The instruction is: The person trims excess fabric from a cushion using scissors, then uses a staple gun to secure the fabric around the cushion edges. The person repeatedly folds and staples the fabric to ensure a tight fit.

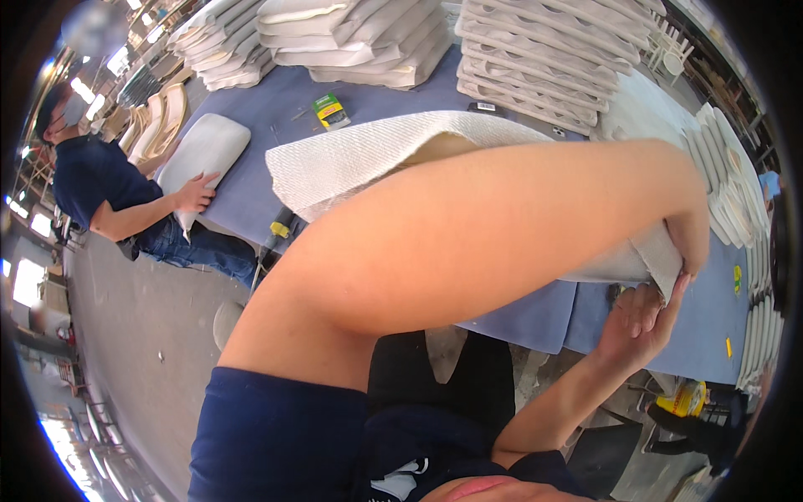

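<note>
A curved panel in light woven fabric lies across the blue table, its middle hidden under my left arm. That arm reaches over to the right end, where my left hand bends down around the corner. Its fingers are closed at the fabric edge and partly hidden. Just below, my right hand is closed on the folded fabric flap at the same corner. The two hands meet there. The far edge of the fabric bulges up, showing a tan inner surface.
The blue tabletop carries several stacks of padded panels along its far side. A yellow-green packet lies beyond the fabric. At the left, a co-worker holds a pale padded panel. More pale panels stand at the right.
</note>
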Demonstrator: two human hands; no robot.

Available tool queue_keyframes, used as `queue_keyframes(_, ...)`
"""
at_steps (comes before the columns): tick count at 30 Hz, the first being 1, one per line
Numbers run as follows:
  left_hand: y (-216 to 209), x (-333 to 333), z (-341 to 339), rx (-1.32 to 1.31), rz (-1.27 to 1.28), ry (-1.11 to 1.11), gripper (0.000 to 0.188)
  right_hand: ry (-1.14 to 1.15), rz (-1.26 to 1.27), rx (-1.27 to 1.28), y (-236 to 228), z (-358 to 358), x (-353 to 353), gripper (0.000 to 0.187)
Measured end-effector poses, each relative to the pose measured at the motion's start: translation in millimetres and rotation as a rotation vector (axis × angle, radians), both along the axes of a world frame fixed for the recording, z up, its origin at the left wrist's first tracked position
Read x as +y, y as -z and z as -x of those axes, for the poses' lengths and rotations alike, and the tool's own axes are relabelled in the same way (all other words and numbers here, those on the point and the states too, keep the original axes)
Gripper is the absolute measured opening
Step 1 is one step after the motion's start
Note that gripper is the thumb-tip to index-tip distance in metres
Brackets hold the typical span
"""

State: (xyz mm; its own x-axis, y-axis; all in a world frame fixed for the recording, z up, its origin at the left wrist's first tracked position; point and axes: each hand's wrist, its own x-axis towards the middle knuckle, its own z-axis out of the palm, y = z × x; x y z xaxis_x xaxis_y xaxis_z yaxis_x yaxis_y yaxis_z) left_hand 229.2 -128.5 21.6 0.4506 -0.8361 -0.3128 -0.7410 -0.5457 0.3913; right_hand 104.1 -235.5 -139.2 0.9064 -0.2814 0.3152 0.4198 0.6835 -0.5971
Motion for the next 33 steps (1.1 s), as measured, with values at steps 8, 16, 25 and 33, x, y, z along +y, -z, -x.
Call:
queue_keyframes(8, 17.6, -1.3, -26.2, 0.242, 0.020, -0.108, 0.060, 0.007, -0.064, -0.101, 0.5, -38.0, 16.5, 0.034)
queue_keyframes(16, 19.5, -14.1, -17.5, -0.003, 0.051, -0.084, 0.058, -0.086, -0.067, -0.165, 9.1, -54.7, 14.4, 0.026)
queue_keyframes(25, 16.2, -26.1, -5.9, -0.178, 0.117, -0.129, 0.056, 0.028, 0.210, -0.315, 66.4, -48.4, -6.3, 0.036)
queue_keyframes(33, 23.1, -35.1, 17.4, -0.178, 0.183, -0.064, 0.054, -0.318, 0.945, 0.030, 155.2, 44.2, 133.2, 0.024)
